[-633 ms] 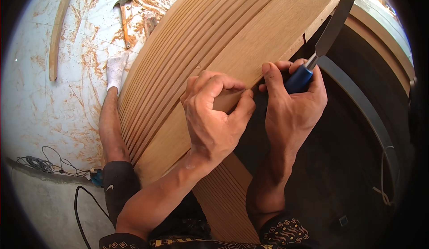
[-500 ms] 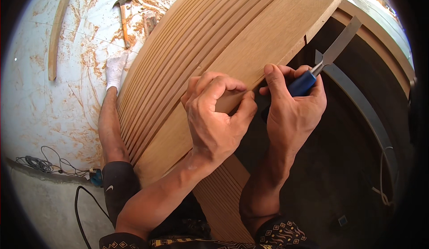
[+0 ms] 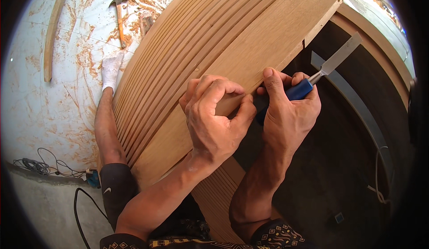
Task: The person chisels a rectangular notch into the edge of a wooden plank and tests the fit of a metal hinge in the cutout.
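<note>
In my right hand (image 3: 290, 112) is a chisel with a blue handle (image 3: 300, 89). The handle lies across the palm under curled fingers, and the flat metal blade (image 3: 342, 54) points up and to the right. My left hand (image 3: 216, 117) is closed in a pinch, thumb and fingertips meeting just left of the right hand. Whatever the pinch holds is too small or hidden to make out. Both hands are over the edge of a large wooden panel (image 3: 250, 39) with long curved slats (image 3: 178, 66) along its left part.
On the pale, shaving-strewn floor lie a claw hammer (image 3: 119, 23) and a curved wooden strip (image 3: 53, 34). A coiled cable (image 3: 35, 164) and a blue power tool (image 3: 93, 177) are at lower left. A dark recess with a curved metal strip (image 3: 357, 101) is at right.
My right hand and the chisel have shifted slightly left, and the blade has tipped a little lower. My left hand stays nearly in place, still pinched.
</note>
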A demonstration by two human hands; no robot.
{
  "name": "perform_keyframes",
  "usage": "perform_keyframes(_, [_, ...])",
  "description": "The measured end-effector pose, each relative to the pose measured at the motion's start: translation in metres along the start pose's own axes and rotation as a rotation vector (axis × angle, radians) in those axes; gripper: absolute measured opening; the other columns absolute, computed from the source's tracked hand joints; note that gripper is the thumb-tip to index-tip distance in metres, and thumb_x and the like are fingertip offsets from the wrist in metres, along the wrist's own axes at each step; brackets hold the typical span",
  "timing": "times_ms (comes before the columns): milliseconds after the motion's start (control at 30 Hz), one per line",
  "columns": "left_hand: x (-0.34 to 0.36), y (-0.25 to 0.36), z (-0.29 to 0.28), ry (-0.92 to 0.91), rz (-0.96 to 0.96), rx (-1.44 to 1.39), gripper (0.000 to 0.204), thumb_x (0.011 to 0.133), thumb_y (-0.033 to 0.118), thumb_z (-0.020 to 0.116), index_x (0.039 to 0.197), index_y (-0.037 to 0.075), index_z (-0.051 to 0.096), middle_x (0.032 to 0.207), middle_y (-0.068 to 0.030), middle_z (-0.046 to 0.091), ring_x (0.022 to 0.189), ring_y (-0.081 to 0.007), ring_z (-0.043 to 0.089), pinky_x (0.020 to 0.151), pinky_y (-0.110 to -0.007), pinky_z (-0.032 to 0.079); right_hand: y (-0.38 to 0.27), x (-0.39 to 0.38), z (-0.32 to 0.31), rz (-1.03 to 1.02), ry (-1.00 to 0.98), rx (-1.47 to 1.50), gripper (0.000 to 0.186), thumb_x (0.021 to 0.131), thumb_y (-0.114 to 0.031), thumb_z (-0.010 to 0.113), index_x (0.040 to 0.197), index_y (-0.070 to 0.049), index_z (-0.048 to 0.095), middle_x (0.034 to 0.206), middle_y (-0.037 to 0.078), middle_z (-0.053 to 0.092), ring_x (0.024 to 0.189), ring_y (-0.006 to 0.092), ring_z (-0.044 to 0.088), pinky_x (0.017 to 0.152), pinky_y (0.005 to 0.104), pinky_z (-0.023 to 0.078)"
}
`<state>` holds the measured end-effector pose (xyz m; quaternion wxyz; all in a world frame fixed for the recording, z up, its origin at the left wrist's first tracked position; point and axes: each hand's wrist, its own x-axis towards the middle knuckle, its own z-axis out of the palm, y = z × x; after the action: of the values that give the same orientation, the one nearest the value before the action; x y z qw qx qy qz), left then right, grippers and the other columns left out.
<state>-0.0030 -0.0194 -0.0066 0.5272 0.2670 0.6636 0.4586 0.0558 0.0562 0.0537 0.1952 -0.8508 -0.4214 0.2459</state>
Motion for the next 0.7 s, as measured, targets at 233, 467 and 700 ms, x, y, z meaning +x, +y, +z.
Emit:
perform_keyframes(233, [-0.004, -0.004, 0.006, 0.048, 0.084, 0.047, 0.017, 0.078, 0.01, 0.083, 0.092, 0.013, 0.075, 0.092, -0.0011, 0.065, 0.088, -0.0246, 0.06, 0.083, -0.04, 0.044, -0.004, 0.0, 0.0, 0.039, 0.025, -0.008, 0.033, 0.087, 0.0, 0.082, 0.091, -0.006, 0.05, 0.08, 0.009, 0.07, 0.062, 0.0111, 0.066, 0.055, 0.0246, 0.056])
perform_keyframes(467, [0.002, 0.001, 0.008, 0.02, 0.168, 0.086, 0.024, 0.078, 0.005, 0.083, 0.1, 0.01, 0.077, 0.093, -0.0051, 0.067, 0.087, -0.0262, 0.062, 0.077, -0.04, 0.048, 0.003, 0.004, -0.004, 0.06, -0.016, 0.081, 0.033, 0.087, -0.001, 0.082, 0.091, -0.006, 0.05, 0.081, 0.007, 0.068, 0.063, 0.01, 0.066, 0.055, 0.0241, 0.055])
perform_keyframes(700, [0.003, 0.002, 0.001, -0.034, 0.164, 0.019, 0.028, 0.076, 0.001, 0.08, 0.103, 0.007, 0.076, 0.096, -0.0074, 0.068, 0.089, -0.0277, 0.063, 0.082, -0.041, 0.05, 0.006, 0.007, -0.006, 0.05, -0.062, 0.097, 0.032, 0.086, -0.002, 0.082, 0.091, -0.006, 0.05, 0.082, 0.006, 0.068, 0.063, 0.0106, 0.065, 0.056, 0.0252, 0.054])
